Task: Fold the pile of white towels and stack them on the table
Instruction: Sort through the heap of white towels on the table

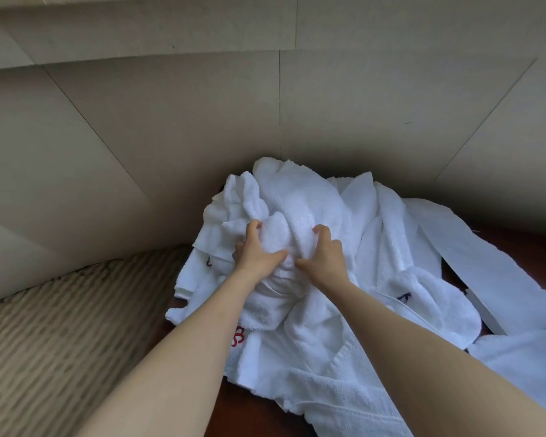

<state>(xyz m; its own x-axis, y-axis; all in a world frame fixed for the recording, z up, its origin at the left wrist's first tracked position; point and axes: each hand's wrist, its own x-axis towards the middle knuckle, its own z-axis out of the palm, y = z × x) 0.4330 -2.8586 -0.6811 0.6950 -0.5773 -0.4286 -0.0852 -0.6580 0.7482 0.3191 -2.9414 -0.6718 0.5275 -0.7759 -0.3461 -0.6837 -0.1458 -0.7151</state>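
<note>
A heap of white towels (312,247) lies crumpled on a dark reddish-brown table (240,408), pushed up toward the far side where the table meets a beige panelled wall (171,137). None of the cloth in view is folded; it spreads from the middle of the scene to the right and near edges.

Both hands are buried in the top of the heap. The left hand (257,250) has its fingers (252,227) curled over a bunched fold of towel, with the thumb stretched out toward the right and pressing into the cloth, so it grasps the towel. The right hand (323,253) sits just beside it, its fingers (320,230) hooked down into a fold and the thumb pointing left, also gripping towel. The two thumbs nearly meet over a rounded lump of cloth between the hands. Both bare forearms reach in from the near edge.

Around the hands, a long flat white strip (473,263) lies to the right, running from far to near across the table. A red stitched mark (238,337) shows on a towel near the left forearm, and small dark blue stitched marks (404,298) show on cloth to the right. Thick ribbed cloth lies at the near edge, under the right forearm.

To the left of the table is a ribbed beige carpet (60,326), which meets the wall.
</note>
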